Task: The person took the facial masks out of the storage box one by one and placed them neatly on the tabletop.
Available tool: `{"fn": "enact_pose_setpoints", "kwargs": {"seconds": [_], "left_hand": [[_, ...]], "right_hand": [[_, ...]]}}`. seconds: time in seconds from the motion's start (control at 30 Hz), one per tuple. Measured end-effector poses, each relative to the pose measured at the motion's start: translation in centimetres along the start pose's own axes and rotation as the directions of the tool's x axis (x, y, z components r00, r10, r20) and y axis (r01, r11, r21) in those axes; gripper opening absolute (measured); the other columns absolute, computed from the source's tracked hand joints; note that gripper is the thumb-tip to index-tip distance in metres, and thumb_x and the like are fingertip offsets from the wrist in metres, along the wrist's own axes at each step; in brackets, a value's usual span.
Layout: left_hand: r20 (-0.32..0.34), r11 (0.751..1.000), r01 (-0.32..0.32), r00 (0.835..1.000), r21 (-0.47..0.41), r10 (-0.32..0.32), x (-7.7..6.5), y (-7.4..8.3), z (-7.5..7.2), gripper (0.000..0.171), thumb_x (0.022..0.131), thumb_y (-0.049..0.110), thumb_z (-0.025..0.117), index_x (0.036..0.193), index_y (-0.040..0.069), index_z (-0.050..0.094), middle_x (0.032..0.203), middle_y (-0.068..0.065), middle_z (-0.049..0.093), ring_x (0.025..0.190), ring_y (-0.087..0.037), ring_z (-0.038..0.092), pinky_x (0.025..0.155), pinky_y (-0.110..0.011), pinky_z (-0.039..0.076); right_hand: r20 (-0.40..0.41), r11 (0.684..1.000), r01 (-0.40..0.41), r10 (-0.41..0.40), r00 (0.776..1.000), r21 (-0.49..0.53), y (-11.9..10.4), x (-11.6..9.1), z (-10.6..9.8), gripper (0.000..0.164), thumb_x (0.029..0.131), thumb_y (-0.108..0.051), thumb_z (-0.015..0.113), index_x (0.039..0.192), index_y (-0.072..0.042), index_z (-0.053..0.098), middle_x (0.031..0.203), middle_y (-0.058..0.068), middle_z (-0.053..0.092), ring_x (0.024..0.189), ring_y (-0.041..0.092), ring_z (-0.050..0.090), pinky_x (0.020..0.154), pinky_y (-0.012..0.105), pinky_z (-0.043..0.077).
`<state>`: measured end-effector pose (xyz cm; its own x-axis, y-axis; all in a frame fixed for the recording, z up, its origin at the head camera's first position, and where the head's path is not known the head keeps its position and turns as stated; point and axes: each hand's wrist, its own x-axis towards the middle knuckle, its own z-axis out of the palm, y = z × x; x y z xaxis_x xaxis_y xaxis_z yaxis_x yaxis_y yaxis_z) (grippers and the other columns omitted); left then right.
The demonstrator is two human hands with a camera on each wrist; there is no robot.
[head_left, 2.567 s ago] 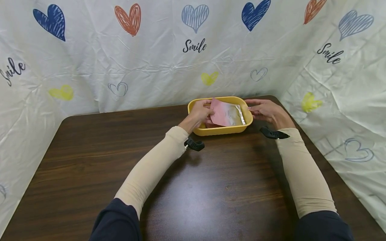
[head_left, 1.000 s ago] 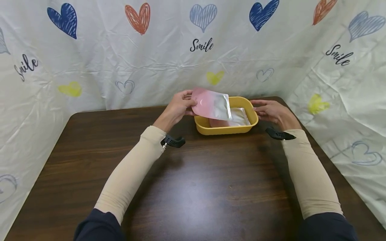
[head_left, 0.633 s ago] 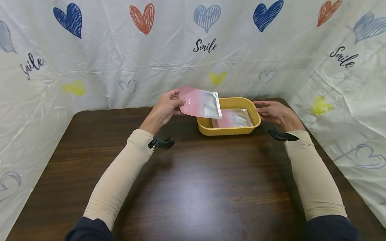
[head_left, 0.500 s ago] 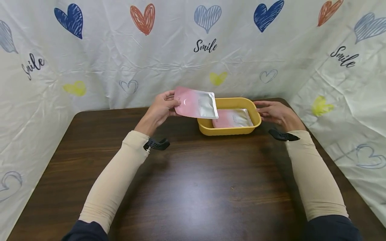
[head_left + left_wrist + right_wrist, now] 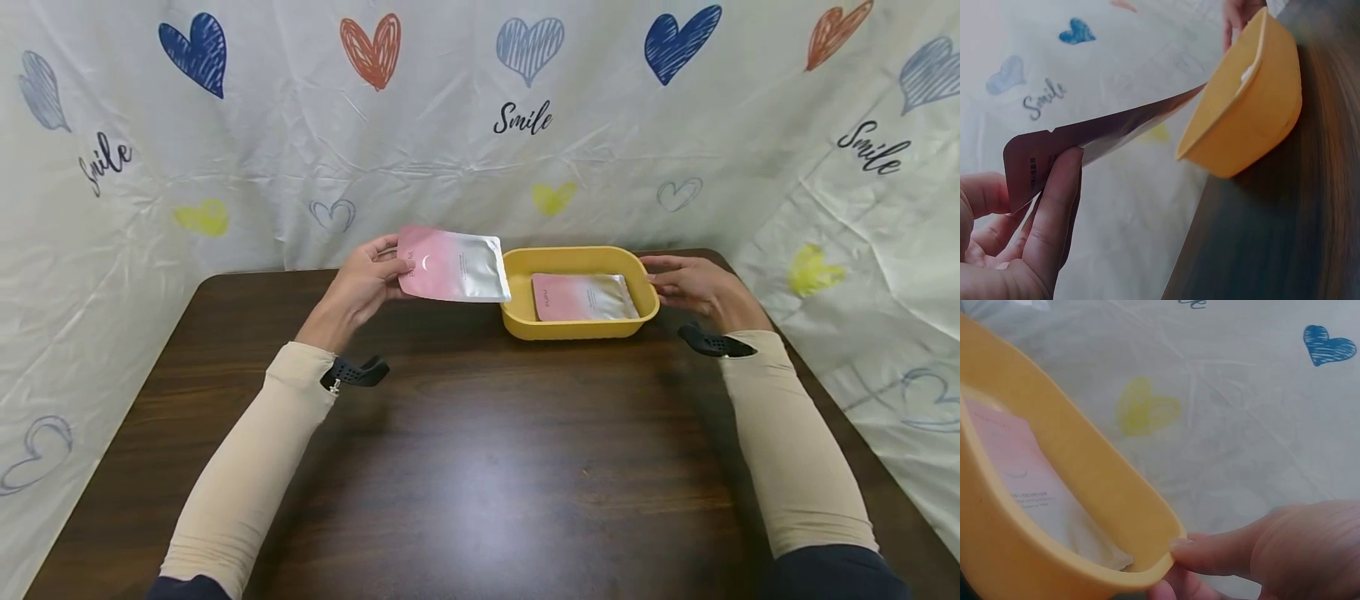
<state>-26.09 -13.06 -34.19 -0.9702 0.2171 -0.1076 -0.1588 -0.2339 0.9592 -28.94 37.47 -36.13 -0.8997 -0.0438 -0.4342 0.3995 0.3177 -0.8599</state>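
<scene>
Seen from the head camera, the left hand (image 5: 362, 283) has its thumb and fingers brought together on one end of a pink-and-silver pouch (image 5: 457, 267), thumb on the printed face and fingers behind. The pouch extends from this hand toward 3 o'clock, its pink end in the grip and its silver end pointing away. It is held up off the surface (image 5: 480, 467), and the left wrist view shows it nearly edge-on, slightly bowed. Its far edge comes up to the 9 o'clock end of a yellow tray (image 5: 577, 331); whether the two touch, I cannot tell.

The tray stands on the surface at 3 o'clock from the left hand, beyond the pouch. A second pouch (image 5: 583, 297) of the same colours lies in it, printed face up, its pink end toward 9 o'clock and its silver end toward 3 o'clock.

The right hand (image 5: 705, 292) is at the tray's 3 o'clock end. Its fingers are fairly straight, with fingertips touching the rim there; the right wrist view shows the thumb tip against the rim's rounded end. From this hand, the second pouch lies at 9 o'clock, inside the tray and apart from the fingers, with the held pouch farther out in that same direction.
</scene>
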Motion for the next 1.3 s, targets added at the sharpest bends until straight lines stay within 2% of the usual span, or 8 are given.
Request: {"fn": "enact_pose_setpoints", "kwargs": {"seconds": [0.2, 0.53, 0.87, 1.3], "left_hand": [[-0.017, 1.0, 0.002, 1.0, 0.006, -0.002, -0.9, 0.1, -1.7, 0.054, 0.098, -0.008, 0.055, 0.149, 0.002, 0.042, 0.132, -0.016, 0.056, 0.09, -0.021, 0.067, 0.068, -0.037, 0.061], [-0.047, 1.0, 0.015, 0.999, -0.002, -0.015, -2.3, -0.2, -4.7, 0.053, 0.098, -0.008, 0.056, 0.148, 0.001, 0.041, 0.122, -0.011, 0.06, 0.09, -0.019, 0.066, 0.07, -0.036, 0.062], [-0.047, 0.999, 0.029, 0.998, -0.015, -0.03, -3.5, -0.6, -7.5, 0.052, 0.099, -0.008, 0.053, 0.148, -0.002, 0.036, 0.116, -0.007, 0.061, 0.089, -0.016, 0.065, 0.072, -0.035, 0.062], [-0.071, 0.996, 0.059, 0.996, 0.062, -0.055, -4.3, -1.3, -10.0, 0.056, 0.1, -0.002, 0.059, 0.15, -0.003, 0.035, 0.115, -0.005, 0.06, 0.088, -0.015, 0.067, 0.074, -0.032, 0.062]], "right_hand": [[-0.004, 1.0, 0.001, -0.001, 1.0, -0.004, 0.2, 0.1, 0.1, 0.059, 0.103, -0.015, 0.06, 0.158, -0.015, 0.037, 0.096, -0.017, 0.072, 0.084, 0.005, 0.067, 0.077, 0.022, 0.058], [0.019, 1.0, 0.0, 0.0, 1.0, 0.015, 0.0, 0.0, 0.0, 0.061, 0.103, -0.016, 0.061, 0.159, -0.014, 0.035, 0.093, -0.017, 0.073, 0.083, 0.002, 0.067, 0.075, 0.021, 0.057], [0.028, 1.0, -0.004, 0.004, 1.0, 0.009, -0.2, -0.3, 0.2, 0.061, 0.103, -0.017, 0.06, 0.159, -0.014, 0.034, 0.095, -0.017, 0.072, 0.082, 0.002, 0.066, 0.075, 0.021, 0.057], [0.049, 0.999, 0.009, -0.012, 0.999, 0.05, 0.1, -0.2, 0.0, 0.06, 0.104, -0.013, 0.059, 0.159, -0.013, 0.034, 0.095, -0.015, 0.074, 0.083, 0.003, 0.068, 0.075, 0.021, 0.058]]}}
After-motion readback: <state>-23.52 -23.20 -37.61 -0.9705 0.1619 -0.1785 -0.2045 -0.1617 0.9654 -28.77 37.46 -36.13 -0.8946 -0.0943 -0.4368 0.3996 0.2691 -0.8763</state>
